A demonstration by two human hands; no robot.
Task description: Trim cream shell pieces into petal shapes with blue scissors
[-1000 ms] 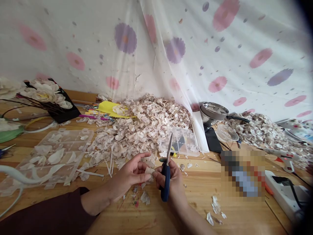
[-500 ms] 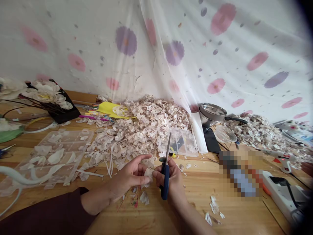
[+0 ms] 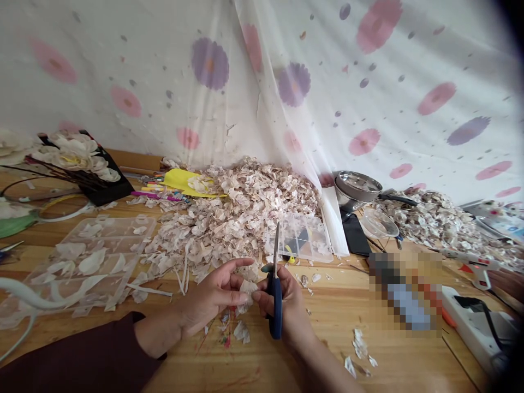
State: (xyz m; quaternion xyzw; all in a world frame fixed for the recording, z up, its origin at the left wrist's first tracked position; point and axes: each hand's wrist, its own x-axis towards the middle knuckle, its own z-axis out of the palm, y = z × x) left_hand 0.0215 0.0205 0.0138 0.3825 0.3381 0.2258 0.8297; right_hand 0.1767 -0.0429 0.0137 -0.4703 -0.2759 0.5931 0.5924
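Observation:
My left hand [image 3: 227, 289] is closed on a small pale, thin petal-like piece [image 3: 248, 289], pinched between thumb and fingers. Scissors [image 3: 275, 305] with dark blue handles sit in my right hand [image 3: 289, 300], their blades pointing up and away from me. The right thumb and fingertips reach the edge of the pale piece too. Just beyond both hands rises a large heap of similar dry, pale pieces [image 3: 245, 213]. A loose scrap [image 3: 242, 331] lies on the wood below my hands, beside red marks.
A clear compartment box [image 3: 131, 245] with pale petals lies left; another clear box [image 3: 315, 240] lies beyond my right hand. Steel bowls [image 3: 358, 188], a glue gun [image 3: 478, 267] and a white power strip [image 3: 470, 322] stand right. Another person's hand [image 3: 507, 281] shows at the right edge.
The scissors have turned slightly, their tips shifting left. My fingers have moved a little on the pale piece. At the right edge, the other person's hand has come further into view, by the glue gun.

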